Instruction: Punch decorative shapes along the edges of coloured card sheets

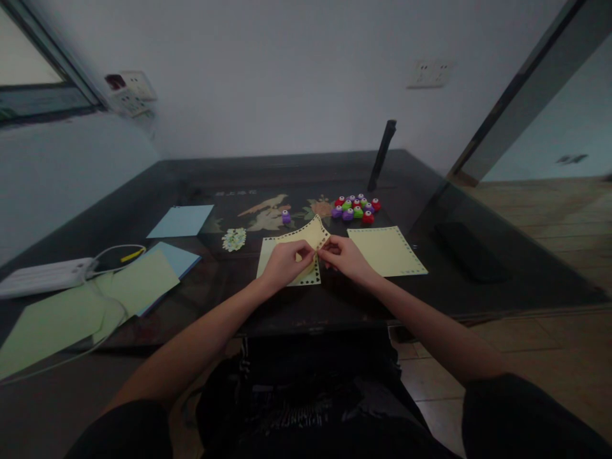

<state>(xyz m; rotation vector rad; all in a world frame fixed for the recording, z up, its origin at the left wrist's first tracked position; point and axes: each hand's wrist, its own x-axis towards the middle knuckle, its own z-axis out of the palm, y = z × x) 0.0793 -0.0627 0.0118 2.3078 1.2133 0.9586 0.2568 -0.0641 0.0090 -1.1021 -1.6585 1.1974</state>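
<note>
A pale yellow paper sheet (306,234) with small shapes punched along its edges is raised and bent at its right side. My left hand (284,261) pinches it between thumb and finger near that side. Close against it, my right hand (351,258) is closed at the sheet's right edge, fingertips almost meeting the left ones. Anything tiny between the fingertips is hidden. Just beyond the sheet stands a small purple craft punch (285,217). A second yellow sheet (385,252) with punched borders lies flat beside my right hand.
Several coloured craft punches (354,209) cluster behind the sheets. Paper bits (234,240) form a pile at left. Blue paper (182,221), green sheets (143,284) and a white power strip (48,277) with a cable lie farther left. A black phone-like object (471,252) is at right.
</note>
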